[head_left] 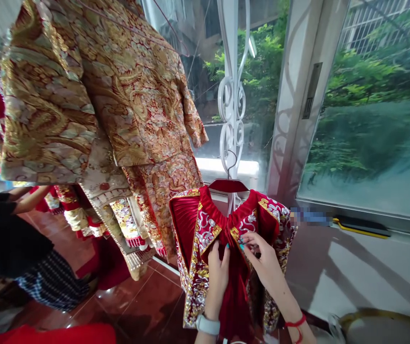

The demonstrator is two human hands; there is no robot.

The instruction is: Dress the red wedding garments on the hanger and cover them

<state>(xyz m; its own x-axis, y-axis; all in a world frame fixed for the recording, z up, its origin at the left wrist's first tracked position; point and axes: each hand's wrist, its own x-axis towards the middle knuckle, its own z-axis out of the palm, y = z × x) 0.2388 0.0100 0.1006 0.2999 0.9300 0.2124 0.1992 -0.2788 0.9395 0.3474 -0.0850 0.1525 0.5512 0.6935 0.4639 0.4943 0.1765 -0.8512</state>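
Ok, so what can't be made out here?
All in the head view:
Whether the left hand and right hand grip the red jacket: they cover the contact.
The blue item: pixelated.
Top of the gold jacket: cut off by the upper edge.
Hand of a co-worker: hidden behind hanging clothes.

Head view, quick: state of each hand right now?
Left hand: fingers at the front of the red garment; grip cannot be told.
Right hand: closed, apparently pinching the red garment's trimmed front edge.
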